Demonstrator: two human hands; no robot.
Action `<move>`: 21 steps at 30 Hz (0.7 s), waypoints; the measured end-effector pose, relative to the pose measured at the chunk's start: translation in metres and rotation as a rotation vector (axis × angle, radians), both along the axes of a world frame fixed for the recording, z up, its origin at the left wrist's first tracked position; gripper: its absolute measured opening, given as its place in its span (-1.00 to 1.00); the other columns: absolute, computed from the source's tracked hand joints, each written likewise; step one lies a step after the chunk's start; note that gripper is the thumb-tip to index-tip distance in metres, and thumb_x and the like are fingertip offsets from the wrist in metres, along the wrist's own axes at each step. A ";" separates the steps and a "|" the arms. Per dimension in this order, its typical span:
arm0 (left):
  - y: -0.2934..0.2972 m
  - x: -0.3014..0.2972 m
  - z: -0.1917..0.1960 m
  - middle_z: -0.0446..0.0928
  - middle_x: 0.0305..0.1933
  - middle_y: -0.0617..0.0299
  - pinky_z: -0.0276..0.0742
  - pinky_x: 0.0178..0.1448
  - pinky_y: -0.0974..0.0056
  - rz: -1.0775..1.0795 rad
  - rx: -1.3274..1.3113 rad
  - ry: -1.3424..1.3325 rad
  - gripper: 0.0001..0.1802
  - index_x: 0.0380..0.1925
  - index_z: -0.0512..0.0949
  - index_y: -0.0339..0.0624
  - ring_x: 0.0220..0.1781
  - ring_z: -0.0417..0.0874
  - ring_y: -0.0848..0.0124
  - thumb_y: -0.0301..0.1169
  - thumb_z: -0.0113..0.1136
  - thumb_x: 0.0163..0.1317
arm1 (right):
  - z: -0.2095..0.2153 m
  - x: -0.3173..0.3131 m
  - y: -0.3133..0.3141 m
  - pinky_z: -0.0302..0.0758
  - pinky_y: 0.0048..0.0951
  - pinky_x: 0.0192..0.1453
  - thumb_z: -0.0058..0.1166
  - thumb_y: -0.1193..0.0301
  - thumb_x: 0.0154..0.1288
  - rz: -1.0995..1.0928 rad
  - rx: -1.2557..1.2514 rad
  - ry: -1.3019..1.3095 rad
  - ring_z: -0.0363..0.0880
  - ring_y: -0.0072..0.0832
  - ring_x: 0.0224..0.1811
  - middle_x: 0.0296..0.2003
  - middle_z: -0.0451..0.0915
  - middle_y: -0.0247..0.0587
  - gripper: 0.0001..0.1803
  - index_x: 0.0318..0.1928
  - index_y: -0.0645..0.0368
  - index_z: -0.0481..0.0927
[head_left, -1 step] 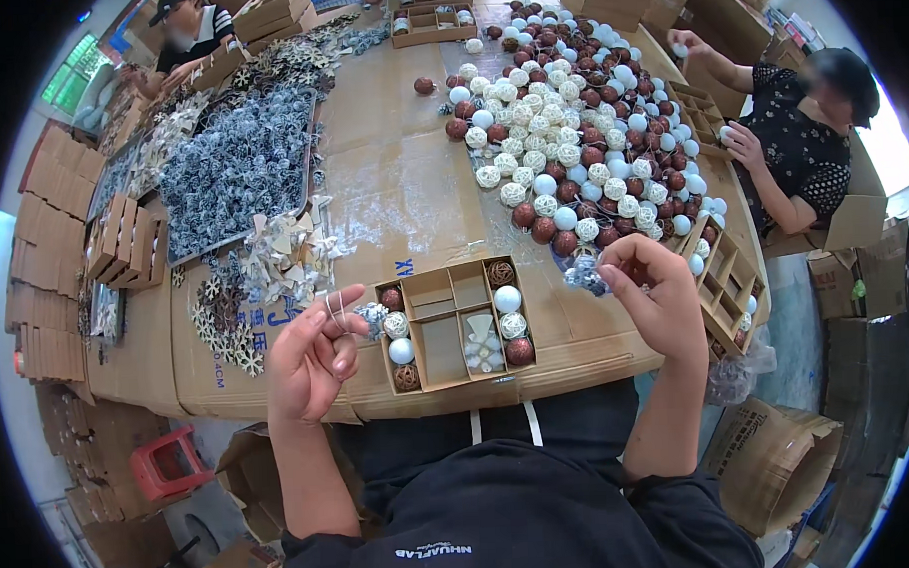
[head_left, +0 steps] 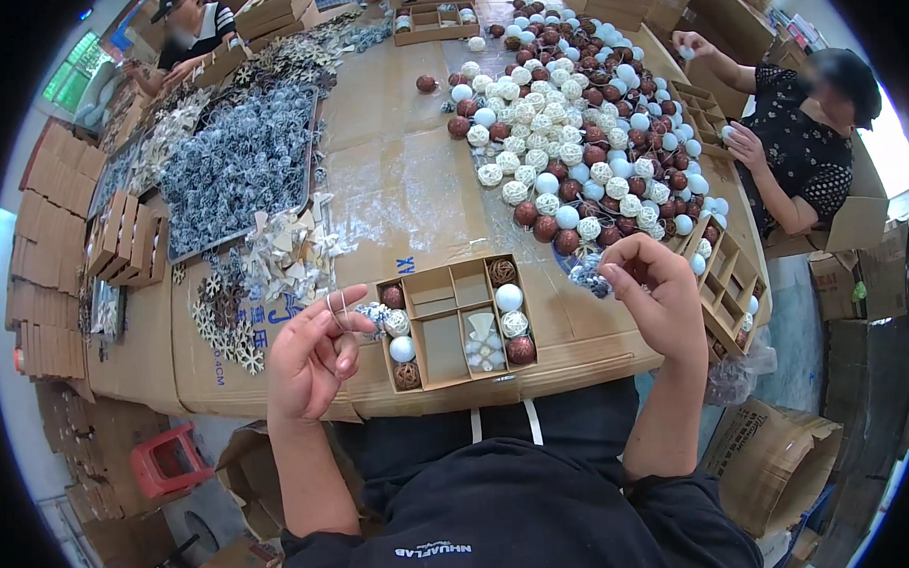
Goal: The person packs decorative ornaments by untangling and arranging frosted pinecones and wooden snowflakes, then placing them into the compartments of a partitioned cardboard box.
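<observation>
My left hand (head_left: 315,357) is closed on the thin string loop of a frosted pinecone (head_left: 377,317), which hangs by the left rim of a divided cardboard box (head_left: 441,351). Between the thumb and fingers of my right hand (head_left: 663,295) is a second frosted pinecone (head_left: 587,275), above the table to the right of the box. Brown, white and woven balls fill the box's two side columns. A pale star-shaped ornament (head_left: 484,345) lies in a middle compartment; the other middle compartments hold nothing.
Brown, white and woven balls (head_left: 549,130) are heaped beyond my right hand. At left lie a tray of frosted pinecones (head_left: 235,161), pale wood pieces (head_left: 288,252) and snowflakes (head_left: 231,327). Another divided box (head_left: 720,275) stands at right. One person works at right, another far left.
</observation>
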State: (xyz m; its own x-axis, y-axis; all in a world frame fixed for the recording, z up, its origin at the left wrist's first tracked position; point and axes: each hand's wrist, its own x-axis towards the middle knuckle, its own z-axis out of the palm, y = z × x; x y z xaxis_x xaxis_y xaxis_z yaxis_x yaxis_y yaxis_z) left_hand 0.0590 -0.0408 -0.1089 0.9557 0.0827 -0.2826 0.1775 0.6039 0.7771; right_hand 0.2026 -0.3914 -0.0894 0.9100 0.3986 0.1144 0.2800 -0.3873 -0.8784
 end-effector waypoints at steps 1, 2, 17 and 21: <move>0.001 0.000 0.002 0.68 -0.13 -0.05 0.30 -0.49 0.51 -0.014 0.108 0.015 -0.58 0.18 0.44 -0.50 -0.54 0.47 0.58 -0.40 -0.04 0.44 | -0.002 -0.003 0.001 0.35 -0.61 -0.37 0.17 0.56 0.31 0.010 0.142 0.084 0.43 -0.73 -0.45 -0.45 0.54 -0.40 -0.93 -0.28 0.29 0.54; 0.001 -0.001 0.003 0.68 -0.12 -0.05 0.31 -0.49 0.52 -0.003 0.191 0.030 -0.61 0.14 0.48 -0.50 -0.53 0.48 0.58 -0.42 -0.03 0.44 | -0.003 -0.005 0.003 0.35 -0.61 -0.37 0.17 0.56 0.31 0.016 0.145 0.091 0.43 -0.73 -0.45 -0.45 0.54 -0.40 -0.93 -0.28 0.29 0.54; 0.109 0.049 0.029 0.53 -0.56 0.37 0.29 -0.51 0.42 0.477 1.240 0.171 -0.72 -0.11 0.69 -0.29 -0.57 0.38 0.68 -0.32 0.12 0.44 | -0.016 -0.008 0.013 0.21 -0.71 -0.50 0.11 0.45 0.42 -0.057 0.503 0.407 0.31 -0.80 -0.56 -0.48 0.53 -0.42 -0.89 -0.26 0.24 0.55; 0.157 0.059 0.023 0.73 -0.37 0.24 0.42 -0.49 0.36 0.580 1.711 0.281 -0.69 -0.19 0.72 -0.26 -0.62 0.49 0.60 -0.25 0.13 0.43 | -0.019 -0.012 0.024 0.20 -0.73 -0.50 0.10 0.45 0.44 -0.074 0.538 0.459 0.29 -0.82 -0.57 -0.50 0.52 -0.44 -0.89 -0.25 0.23 0.55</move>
